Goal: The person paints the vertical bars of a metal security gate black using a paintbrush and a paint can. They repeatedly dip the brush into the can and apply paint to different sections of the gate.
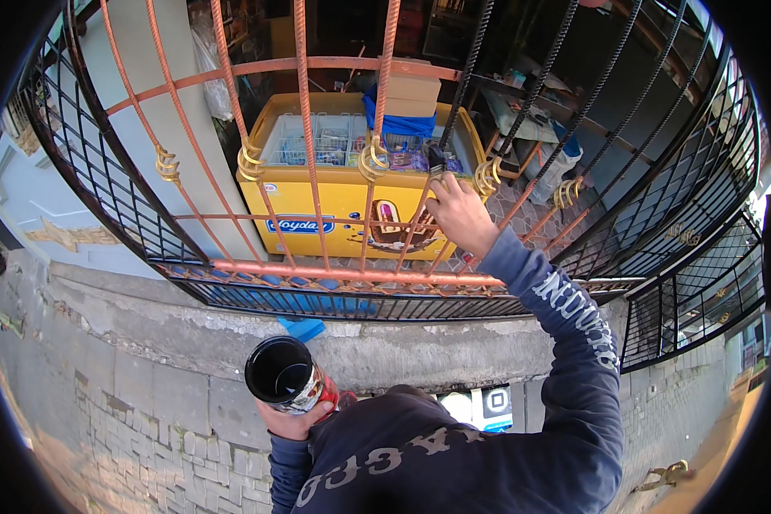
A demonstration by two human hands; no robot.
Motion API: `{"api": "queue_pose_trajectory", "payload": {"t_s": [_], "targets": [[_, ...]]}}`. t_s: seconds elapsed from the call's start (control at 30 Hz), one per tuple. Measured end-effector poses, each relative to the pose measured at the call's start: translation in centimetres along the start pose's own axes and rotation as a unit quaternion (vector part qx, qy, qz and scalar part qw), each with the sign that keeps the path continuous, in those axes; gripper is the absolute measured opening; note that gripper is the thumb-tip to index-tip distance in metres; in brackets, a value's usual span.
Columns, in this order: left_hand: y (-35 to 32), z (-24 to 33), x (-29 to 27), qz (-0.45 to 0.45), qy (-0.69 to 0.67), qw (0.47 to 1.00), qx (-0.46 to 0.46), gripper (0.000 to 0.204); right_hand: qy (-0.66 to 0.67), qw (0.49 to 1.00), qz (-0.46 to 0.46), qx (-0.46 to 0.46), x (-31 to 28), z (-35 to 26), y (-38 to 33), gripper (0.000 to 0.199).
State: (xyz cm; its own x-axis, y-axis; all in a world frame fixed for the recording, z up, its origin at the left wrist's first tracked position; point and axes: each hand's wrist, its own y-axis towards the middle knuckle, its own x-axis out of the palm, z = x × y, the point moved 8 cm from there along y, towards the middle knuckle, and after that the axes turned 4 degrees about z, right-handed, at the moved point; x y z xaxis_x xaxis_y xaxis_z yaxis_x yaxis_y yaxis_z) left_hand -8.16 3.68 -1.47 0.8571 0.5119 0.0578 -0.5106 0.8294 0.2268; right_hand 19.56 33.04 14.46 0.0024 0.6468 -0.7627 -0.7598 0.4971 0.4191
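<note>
Behind the rust-orange grille a yellow chest freezer is seen, its clear sliding lid showing wire baskets and packets inside. Access to it is blocked by the upright bars and the horizontal rail of the grille; gold scroll ornaments are fixed to several bars. A brown cardboard box is set on a blue cloth at the freezer's back edge. A blue oval label and a picture sticker of an ice-cream bar are carried on the freezer's front. To the right, black painted bars with fine mesh are seen; to the left, more black mesh against a pale wall. Below the grille a rough concrete ledge and block paving are visible, with a blue scrap lying at the ledge.

The right hand is raised to the grille, fingers closed on a small dark brush held against a bar near a gold scroll; the brush's long axis runs roughly upright in the picture, tip pointing away from the person. The left hand is held low near the chest, wrapped around a can with a red and white printed label. The can is held tilted, its open dark mouth facing up toward the camera, long axis pointing at the viewer. A dark blue sleeve with pale lettering is worn on the right arm.
</note>
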Motion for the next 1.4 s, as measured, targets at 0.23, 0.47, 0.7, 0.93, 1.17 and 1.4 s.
{"api": "queue_pose_trajectory", "payload": {"t_s": [0.23,0.47,0.7,0.93,1.17,1.4], "targets": [[1.1,0.0,-0.3,0.0,-0.037,0.999,-0.016,0.114,-0.015,0.999,0.043,-0.022,0.6,-1.2,-0.5,0.015],[1.8,0.9,-0.5,-0.005,-0.034,0.999,-0.006,0.109,-0.005,1.0,-0.021,0.009,1.4,-0.7,-0.4,0.017],[2.0,0.9,-0.9,0.002,-0.04,0.999,0.002,0.109,-0.007,0.999,0.038,-0.03,1.1,-0.4,-0.8,0.018],[2.0,0.2,-0.7,-0.029,-0.041,0.999,-0.016,0.11,0.084,0.993,0.035,0.07,0.5,0.7,-2.6,0.026],[1.9,1.0,0.2,-0.032,-0.028,0.999,-0.007,0.108,0.283,0.82,0.362,0.342,1.6,0.7,-3.0,0.018],[2.5,2.3,1.0,-0.027,-0.043,0.999,0.013,0.103,0.259,0.792,0.408,0.372,3.3,-1.4,-4.3,0.021]]}}
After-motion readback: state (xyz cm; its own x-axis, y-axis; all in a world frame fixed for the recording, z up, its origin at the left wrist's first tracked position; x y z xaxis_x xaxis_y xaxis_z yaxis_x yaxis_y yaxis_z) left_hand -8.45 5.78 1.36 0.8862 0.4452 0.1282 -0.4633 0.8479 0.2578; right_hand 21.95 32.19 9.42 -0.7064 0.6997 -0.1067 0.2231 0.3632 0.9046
